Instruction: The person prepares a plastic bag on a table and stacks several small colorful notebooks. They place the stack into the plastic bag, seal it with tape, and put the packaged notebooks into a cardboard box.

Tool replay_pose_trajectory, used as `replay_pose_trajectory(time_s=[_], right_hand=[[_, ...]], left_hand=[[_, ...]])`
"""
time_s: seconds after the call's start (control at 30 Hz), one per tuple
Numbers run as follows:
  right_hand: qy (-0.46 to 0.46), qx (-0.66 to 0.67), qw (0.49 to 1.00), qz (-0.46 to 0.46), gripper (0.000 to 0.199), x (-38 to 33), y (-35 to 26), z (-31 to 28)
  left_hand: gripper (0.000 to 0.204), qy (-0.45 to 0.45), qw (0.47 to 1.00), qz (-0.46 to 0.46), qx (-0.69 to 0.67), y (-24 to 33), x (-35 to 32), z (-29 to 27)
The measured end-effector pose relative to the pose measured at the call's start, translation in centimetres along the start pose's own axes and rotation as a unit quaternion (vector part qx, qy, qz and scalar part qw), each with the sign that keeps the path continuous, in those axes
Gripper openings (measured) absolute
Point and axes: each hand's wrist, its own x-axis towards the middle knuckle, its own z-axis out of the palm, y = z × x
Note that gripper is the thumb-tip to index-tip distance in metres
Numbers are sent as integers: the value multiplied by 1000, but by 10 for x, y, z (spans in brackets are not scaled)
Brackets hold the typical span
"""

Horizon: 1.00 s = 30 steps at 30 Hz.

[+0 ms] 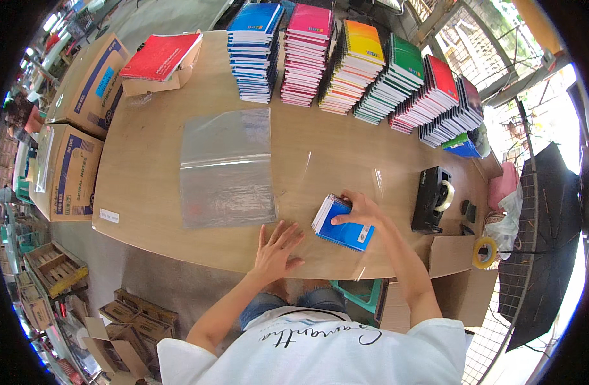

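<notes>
A small bundle of blue spiral notebooks [347,235] lies near the front edge of the table. Gripping it from above is my right hand [362,210], with the thumb across the top cover and the fingers at the far side. My left hand [276,254] rests at the table's front edge, fingers spread and holding nothing. Just beyond it lie flat clear plastic bags [225,176]. Thin clear strips [307,164] are on the wooden tabletop [147,167] farther back.
Tall notebook stacks in blue [252,58], pink [305,58], yellow [355,64], green and red line the back. A black tape dispenser [429,202] stands at right, near a yellow tape roll [484,253] and an open carton [453,253]. Cartons [76,170] and red booklets [161,56] are at left.
</notes>
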Motion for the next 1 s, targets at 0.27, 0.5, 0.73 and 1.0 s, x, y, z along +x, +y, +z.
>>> replay_pose_trajectory(time_s=[0.27,0.5,0.73,1.0], right_hand=[[-68,-122,989,-39,84,28,-10,-1],[-86,-132,987,-38,86,26,-5,-1],[-28,-191,977,-91,83,30,2,1],[283,-125,894,-324,55,-69,-8,45]], left_hand=[[68,7,1000,16,-12,-6,-3,-1],[67,8,1000,11,-19,-6,-4,-3],[66,47,998,37,25,-2,-7,-1],[52,-14,985,49,-165,2,-24,4]])
